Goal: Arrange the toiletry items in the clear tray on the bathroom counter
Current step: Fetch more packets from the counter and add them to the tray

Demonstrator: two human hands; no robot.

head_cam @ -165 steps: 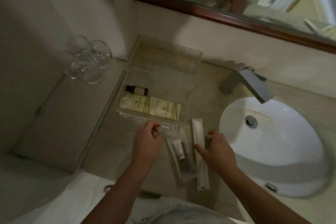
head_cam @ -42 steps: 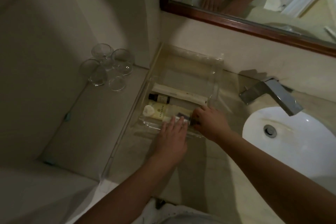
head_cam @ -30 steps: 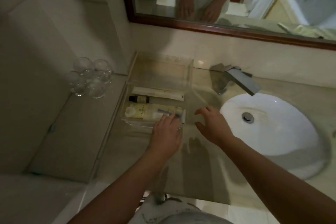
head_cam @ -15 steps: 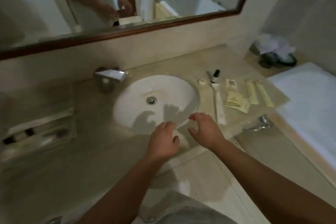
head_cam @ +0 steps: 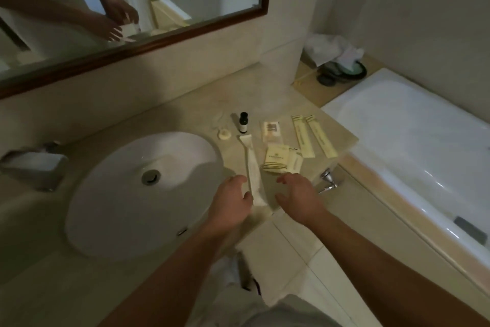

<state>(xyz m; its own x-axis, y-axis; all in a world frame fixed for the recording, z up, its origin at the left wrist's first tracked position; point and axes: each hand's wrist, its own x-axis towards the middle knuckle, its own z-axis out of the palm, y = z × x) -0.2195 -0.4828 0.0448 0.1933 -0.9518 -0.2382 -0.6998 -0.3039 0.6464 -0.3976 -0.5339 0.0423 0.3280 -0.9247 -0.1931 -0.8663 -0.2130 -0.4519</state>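
Note:
On the counter right of the sink lie several toiletries: a long white sachet (head_cam: 252, 167), a small dark bottle (head_cam: 243, 122), a round white cap (head_cam: 224, 133), a square packet (head_cam: 271, 130), cream packets (head_cam: 281, 161) and two long cream sticks (head_cam: 314, 135). My left hand (head_cam: 230, 200) hovers at the sachet's near end on its left, fingers loosely curled and holding nothing. My right hand (head_cam: 298, 195) hovers on the sachet's right, fingers spread, empty. The clear tray is out of view.
The white sink basin (head_cam: 106, 188) fills the left, with the faucet (head_cam: 34, 167) at the far left. A bathtub (head_cam: 413, 146) lies to the right beyond the counter edge, a chrome fixture (head_cam: 328, 180) below that edge. The mirror (head_cam: 127, 8) hangs above.
My view has swung right from the tray to the counter's right side. Both hands left the tray and moved across the sink to the white sachet.

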